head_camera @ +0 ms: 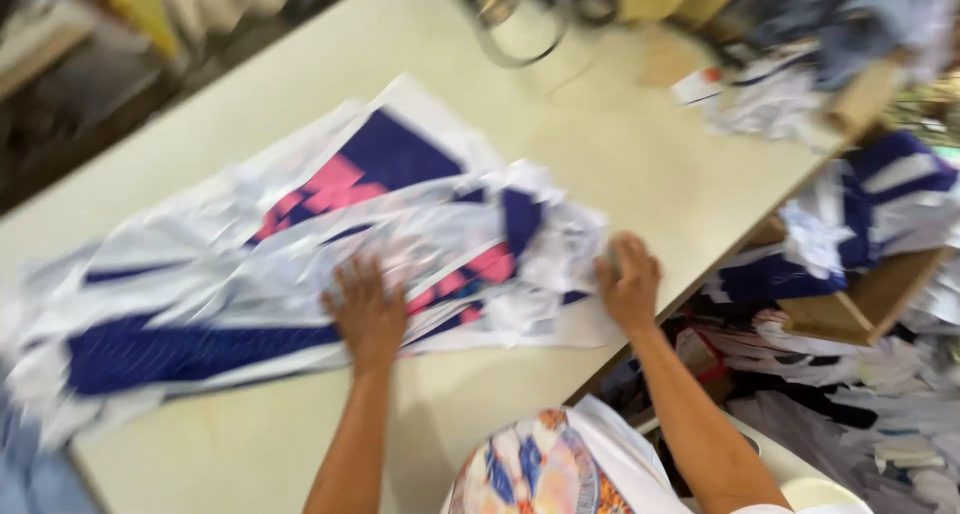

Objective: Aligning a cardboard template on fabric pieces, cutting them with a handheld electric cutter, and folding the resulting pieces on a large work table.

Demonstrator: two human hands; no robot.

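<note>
Two bare hands press a crumpled white, navy and pink printed fabric piece (330,244) flat on a cream worktable (600,144).
Left hand (367,311) lies open, palm down, mid-fabric; right hand (628,284) rests open on its right edge, gripping nothing; smoothing looks underway.

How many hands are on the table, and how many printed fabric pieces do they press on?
Hands: 2, the left hand and the right hand
Printed fabric piece, white, navy and pink, crumpled and blurred, seemingly one: 1
Total: 3
</note>
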